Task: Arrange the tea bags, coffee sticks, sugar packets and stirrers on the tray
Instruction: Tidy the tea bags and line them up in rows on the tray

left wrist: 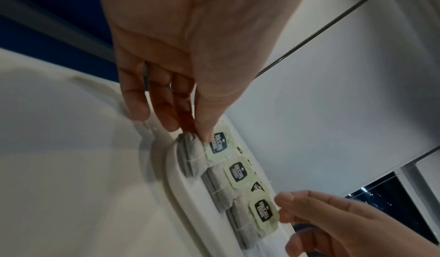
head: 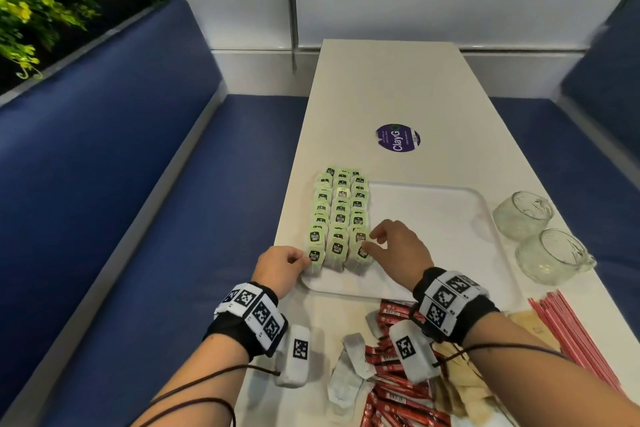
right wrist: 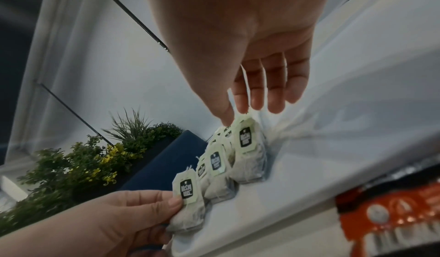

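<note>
Several green-tagged tea bags stand in three rows along the left side of the white tray. My left hand pinches the nearest bag of the left row between thumb and fingers at the tray's near-left corner. My right hand pinches the top of the nearest bag in the right row with thumb and forefinger. On the table in front of the tray lie red coffee sticks, loose tea bags, brown sugar packets and pink stirrers.
Two glass cups stand just right of the tray. A purple round sticker is on the table beyond it. Blue benches flank the narrow table, and the right part of the tray is bare.
</note>
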Available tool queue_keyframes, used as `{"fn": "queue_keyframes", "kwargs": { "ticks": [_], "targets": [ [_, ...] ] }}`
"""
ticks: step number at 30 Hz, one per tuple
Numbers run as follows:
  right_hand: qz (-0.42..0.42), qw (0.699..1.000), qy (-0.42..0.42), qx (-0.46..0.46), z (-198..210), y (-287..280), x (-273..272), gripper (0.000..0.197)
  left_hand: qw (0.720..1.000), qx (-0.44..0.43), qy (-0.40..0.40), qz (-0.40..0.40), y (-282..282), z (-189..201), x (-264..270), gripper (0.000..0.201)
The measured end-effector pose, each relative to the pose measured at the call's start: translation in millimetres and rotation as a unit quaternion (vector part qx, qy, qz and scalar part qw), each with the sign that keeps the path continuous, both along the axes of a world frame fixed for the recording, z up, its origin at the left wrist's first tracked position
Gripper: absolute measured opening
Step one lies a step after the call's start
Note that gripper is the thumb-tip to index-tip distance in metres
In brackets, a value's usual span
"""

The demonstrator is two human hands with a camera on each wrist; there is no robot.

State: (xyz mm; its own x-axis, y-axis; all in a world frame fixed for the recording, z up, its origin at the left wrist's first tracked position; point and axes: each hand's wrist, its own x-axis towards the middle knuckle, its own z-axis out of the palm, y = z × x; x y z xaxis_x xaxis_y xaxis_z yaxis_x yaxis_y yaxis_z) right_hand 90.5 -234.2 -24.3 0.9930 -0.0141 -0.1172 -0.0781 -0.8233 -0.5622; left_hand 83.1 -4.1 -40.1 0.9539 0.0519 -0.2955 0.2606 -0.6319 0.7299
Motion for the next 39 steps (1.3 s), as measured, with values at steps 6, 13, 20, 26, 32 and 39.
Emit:
{"fn": "queue_keyframes", "kwargs": {
  "ticks": [6, 13, 20, 26, 32, 39],
  "targets": [
    [0.009, 0.997, 0.076, -0.009, -6.8, -0.7, 5.2, 0.015, 0.998, -0.035, 0.003, 0.051, -5.0, -8.2, 12.6, 0.01],
    [0.08, 0.989, 0.093, -0.079, 6.1, -2.2, 14.3, 0.01, 0.997, -0.031, -0.006, 0.07, -3.0, -11.8, 12.0, 0.007],
    [0.048, 0.997, 0.058, -0.032, 1.0, 5.8, 12.6, 0.014, 0.997, 0.004, -0.07, 0.033, -7.2, -5.4, 5.3, 0.021],
    [-0.003, 0.997, 0.07, 0.031, -7.5, 6.3, 5.7, 0.021, 0.989, 0.093, -0.051, -0.1, -9.4, -4.2, 5.3, 0.029],
    [-0.027, 0.995, 0.072, 0.064, -15.8, 4.5, 8.7, 0.028, 0.985, 0.121, -0.051, -0.114, -19.0, -0.6, 7.8, 0.017],
    [-0.001, 0.997, 0.051, 0.064, -2.4, 0.7, -4.4, 0.033, 0.979, 0.134, -0.052, -0.148, -23.0, 22.9, -4.6, 0.017]
  ]
}}
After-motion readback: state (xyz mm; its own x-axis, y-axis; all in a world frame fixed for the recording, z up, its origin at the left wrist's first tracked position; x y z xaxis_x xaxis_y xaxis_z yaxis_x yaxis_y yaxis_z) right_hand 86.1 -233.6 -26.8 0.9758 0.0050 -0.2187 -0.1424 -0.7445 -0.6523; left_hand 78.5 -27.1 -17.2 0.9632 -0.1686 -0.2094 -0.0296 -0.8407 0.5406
